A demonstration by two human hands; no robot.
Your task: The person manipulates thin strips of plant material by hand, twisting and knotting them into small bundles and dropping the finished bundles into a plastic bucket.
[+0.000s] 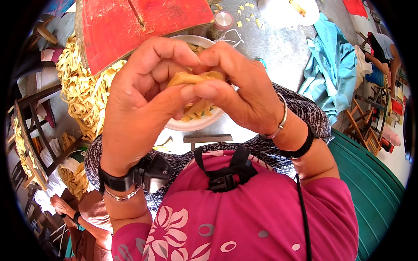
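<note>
My left hand (pixel 133 98) and my right hand (pixel 244 89) meet in front of my chest, fingers curled and thumbs nearly touching. Between them they grip a folded, twisted loop of flat yellowish strip (pixel 193 79); what the strip is made of cannot be told. Behind and below the hands is a round white basin (pixel 196 126), partly hidden, with more yellow pieces (pixel 202 114) inside. My fingers cover part of the loop.
A worn red board (pixel 148 21) slants over the basin's far left side. Long yellow strips (pixel 80 87) lie heaped at left. A tin (pixel 223 20), white plate (pixel 287 15) and blue cloth (pixel 333 65) are beyond. Other people sit at left and far right.
</note>
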